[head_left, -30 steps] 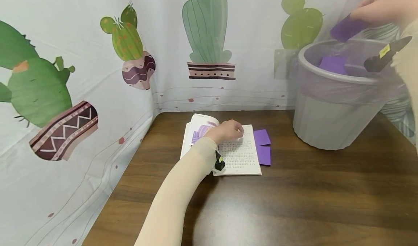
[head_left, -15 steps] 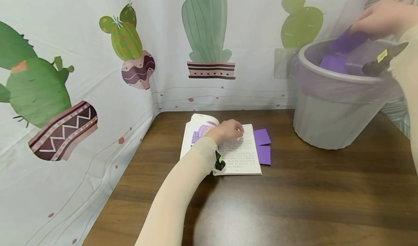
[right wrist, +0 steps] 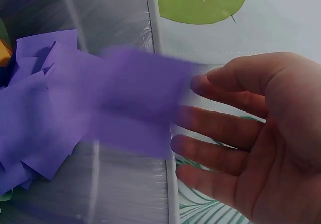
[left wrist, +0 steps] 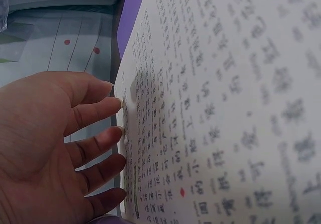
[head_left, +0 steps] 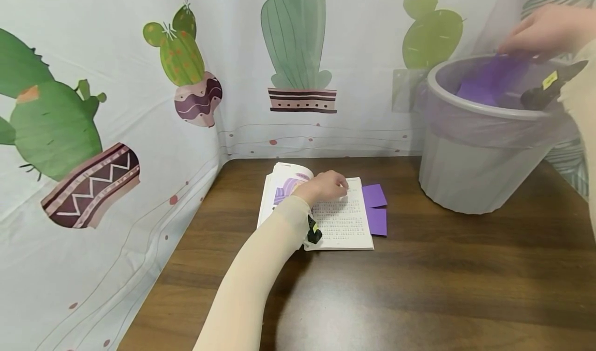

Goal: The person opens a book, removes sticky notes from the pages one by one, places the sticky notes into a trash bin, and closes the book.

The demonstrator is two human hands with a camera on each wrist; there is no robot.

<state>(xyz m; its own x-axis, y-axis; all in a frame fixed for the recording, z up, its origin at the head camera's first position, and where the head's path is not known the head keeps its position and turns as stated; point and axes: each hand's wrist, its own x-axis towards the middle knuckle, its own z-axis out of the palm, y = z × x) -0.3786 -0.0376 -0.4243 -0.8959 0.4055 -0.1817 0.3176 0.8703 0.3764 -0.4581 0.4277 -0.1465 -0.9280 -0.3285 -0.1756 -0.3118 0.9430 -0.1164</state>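
Head view: the left hand [head_left: 326, 186] rests on a spread white printed book [head_left: 342, 224] on the brown wooden desk [head_left: 433, 289], beside two purple paper pieces [head_left: 374, 196]; the right hand [head_left: 547, 32] is over a round grey plastic-lined bin [head_left: 470, 170]. Left wrist: fingers relaxed, grip slack. Right wrist: grip released, a blurred purple paper sheet [right wrist: 140, 96] at the fingertips, contact unclear.

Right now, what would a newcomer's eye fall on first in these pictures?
Probably the grey bin on the table, at the right, with the right hand over it and a blurred purple paper by its fingers. Next come the green cacti pictured on the white cloth behind. Then the open book, left of the bin, with the left hand over its right half and two purple slips at its right edge.
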